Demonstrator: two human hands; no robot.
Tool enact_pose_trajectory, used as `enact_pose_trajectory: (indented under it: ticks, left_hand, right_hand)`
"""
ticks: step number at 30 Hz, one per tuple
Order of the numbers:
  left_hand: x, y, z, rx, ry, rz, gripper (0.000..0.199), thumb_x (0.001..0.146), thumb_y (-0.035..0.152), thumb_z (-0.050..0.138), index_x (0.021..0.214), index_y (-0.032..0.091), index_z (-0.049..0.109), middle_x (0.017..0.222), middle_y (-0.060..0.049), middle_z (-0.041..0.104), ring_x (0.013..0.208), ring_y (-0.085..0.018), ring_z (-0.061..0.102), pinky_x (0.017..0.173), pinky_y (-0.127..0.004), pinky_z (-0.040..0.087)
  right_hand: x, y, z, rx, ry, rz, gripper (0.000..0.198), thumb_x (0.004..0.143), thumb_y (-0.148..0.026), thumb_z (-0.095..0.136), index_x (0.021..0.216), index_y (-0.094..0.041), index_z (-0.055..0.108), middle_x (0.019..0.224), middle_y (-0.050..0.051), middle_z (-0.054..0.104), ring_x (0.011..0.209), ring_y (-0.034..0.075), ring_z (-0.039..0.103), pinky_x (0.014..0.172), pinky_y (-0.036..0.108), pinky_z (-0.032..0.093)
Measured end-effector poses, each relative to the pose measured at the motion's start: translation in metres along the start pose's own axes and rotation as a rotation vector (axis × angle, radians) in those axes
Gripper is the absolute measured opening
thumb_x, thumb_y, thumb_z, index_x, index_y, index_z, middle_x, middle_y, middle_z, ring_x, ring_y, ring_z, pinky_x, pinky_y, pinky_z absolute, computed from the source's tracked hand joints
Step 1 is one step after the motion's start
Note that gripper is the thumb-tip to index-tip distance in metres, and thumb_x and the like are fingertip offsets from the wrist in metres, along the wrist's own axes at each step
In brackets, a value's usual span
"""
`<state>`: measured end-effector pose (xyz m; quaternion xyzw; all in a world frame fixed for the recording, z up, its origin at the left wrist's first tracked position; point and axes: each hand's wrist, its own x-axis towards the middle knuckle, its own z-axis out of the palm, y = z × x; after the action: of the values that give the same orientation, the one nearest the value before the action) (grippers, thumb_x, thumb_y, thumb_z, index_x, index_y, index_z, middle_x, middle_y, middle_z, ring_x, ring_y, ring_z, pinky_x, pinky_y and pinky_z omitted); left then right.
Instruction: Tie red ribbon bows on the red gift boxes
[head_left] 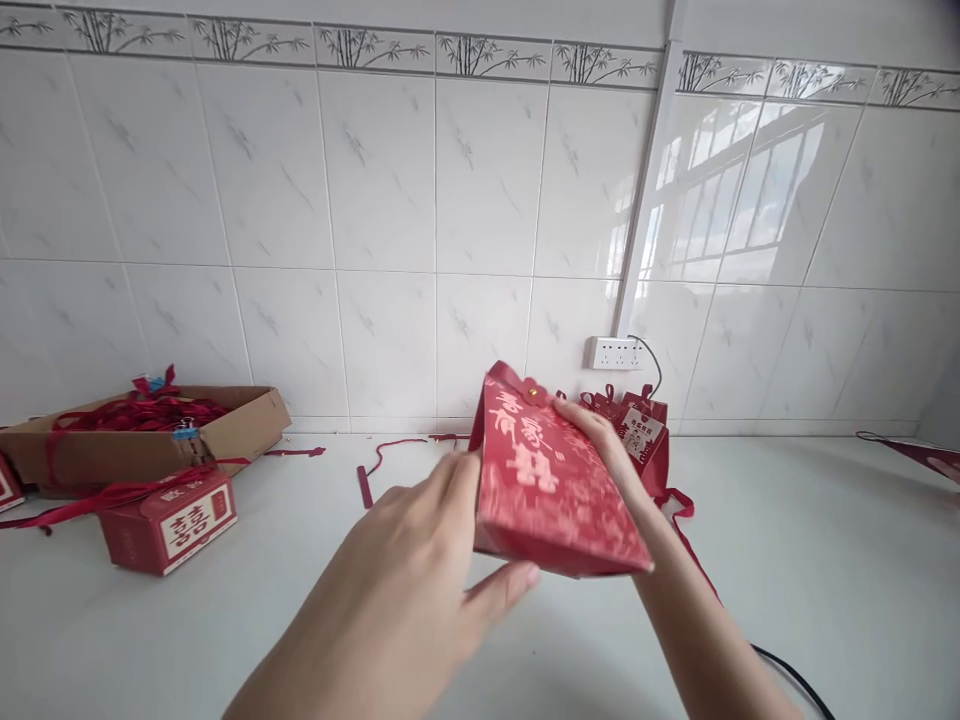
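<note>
A red paper gift box (544,480) with pale Chinese characters is held tilted above the white table. Its top tapers to a flower-shaped flap with a gold stud. My left hand (442,540) grips its lower left side, with the thumb stretched under the bottom edge and the other fingers partly behind the box. My right hand (600,435) is closed on the upper right side near the flap, its fingertips mostly hidden. Behind the box, a red ribbon with a tag (365,487) lies on the table.
At left stands an open cardboard box (255,425) filled with red ribbons, with a red box (169,525) in front. Several decorated red bags (645,440) stand at the back right, near a wall socket strip (616,353). A black cable (795,680) crosses the front right.
</note>
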<state>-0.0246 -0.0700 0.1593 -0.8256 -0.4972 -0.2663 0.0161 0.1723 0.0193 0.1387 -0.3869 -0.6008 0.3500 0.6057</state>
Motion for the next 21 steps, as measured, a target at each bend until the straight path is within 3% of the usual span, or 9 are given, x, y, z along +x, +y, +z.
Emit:
enact_pose_trajectory:
  ticks: [4,7,10,14,21]
  left_hand:
    - [0.001,-0.002,0.009,-0.029,-0.259,-0.017,0.022,0.078,0.042,0.057,0.089,0.023,0.063,0.083,-0.003,0.068,0.074,-0.022,0.065,0.06,-0.028,0.046]
    - [0.005,-0.001,0.014,-0.047,-0.292,-0.014,0.02,0.08,0.04,0.054,0.079,0.023,0.063,0.075,-0.002,0.067,0.069,-0.021,0.065,0.058,-0.028,0.044]
    - [0.01,-0.003,0.014,-0.018,-0.143,-0.062,0.03,0.085,0.048,0.046,0.082,0.023,0.061,0.073,-0.002,0.067,0.064,-0.022,0.064,0.053,-0.029,0.043]
    - [0.016,-0.008,0.008,-0.155,0.115,-0.098,0.039,0.087,0.051,0.042,0.116,0.028,0.053,0.099,-0.003,0.068,0.082,-0.021,0.066,0.06,-0.028,0.049]
    - [0.021,-0.011,0.007,-0.354,0.215,-0.099,0.025,0.087,0.047,0.048,0.093,0.027,0.062,0.085,0.003,0.069,0.072,-0.014,0.064,0.051,-0.019,0.045]
  right_hand:
    - [-0.009,-0.004,-0.024,0.027,0.082,-0.112,0.029,0.078,-0.048,0.062,0.075,-0.019,0.063,0.069,0.002,0.064,0.058,0.015,0.059,0.05,0.024,0.046]
    - [-0.02,-0.012,-0.032,-0.154,0.075,-0.258,0.032,0.08,-0.046,0.061,0.066,-0.018,0.06,0.065,0.001,0.056,0.055,0.012,0.052,0.047,0.022,0.04]
    - [-0.029,-0.019,-0.032,-0.277,0.006,-0.328,0.035,0.085,-0.044,0.056,0.063,-0.016,0.056,0.066,0.001,0.052,0.056,0.01,0.048,0.047,0.022,0.037]
    - [-0.034,-0.024,-0.028,-0.36,-0.12,-0.364,0.036,0.088,-0.042,0.052,0.063,-0.016,0.054,0.062,0.0,0.047,0.054,0.009,0.043,0.046,0.021,0.034]
    - [-0.041,-0.03,-0.022,-0.516,-0.303,-0.412,0.03,0.09,-0.036,0.05,0.068,-0.017,0.054,0.062,-0.001,0.05,0.054,0.009,0.044,0.047,0.019,0.035]
